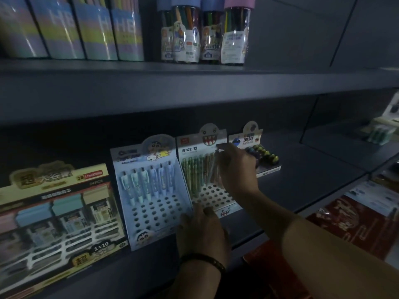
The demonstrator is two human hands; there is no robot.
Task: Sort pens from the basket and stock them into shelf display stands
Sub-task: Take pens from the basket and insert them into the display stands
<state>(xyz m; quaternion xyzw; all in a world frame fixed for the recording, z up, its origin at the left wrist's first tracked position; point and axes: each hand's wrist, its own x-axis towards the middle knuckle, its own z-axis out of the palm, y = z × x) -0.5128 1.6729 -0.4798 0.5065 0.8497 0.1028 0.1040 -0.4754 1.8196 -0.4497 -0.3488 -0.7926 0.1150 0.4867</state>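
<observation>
Two cardboard pen display stands sit side by side on the middle shelf. The blue cartoon stand point(151, 212) holds a back row of several pale blue pens point(146, 182); its front holes are bare. The stand with the toothy monster face point(212, 197) holds several green and brown pens point(194, 169). My right hand point(235, 167) pinches a greyish pen point(213, 167) upright over that stand's right side. My left hand point(200, 231) rests on the front edge where the two stands meet, fingers lying flat. The basket is out of view.
A wide box of pencil leads point(58, 214) stands left of the blue stand. An eraser display point(259, 156) sits right of the monster stand. The upper shelf carries HB pencil boxes point(71, 29) and tubes of coloured pencils point(205, 33). Red packets point(354, 225) lie lower right.
</observation>
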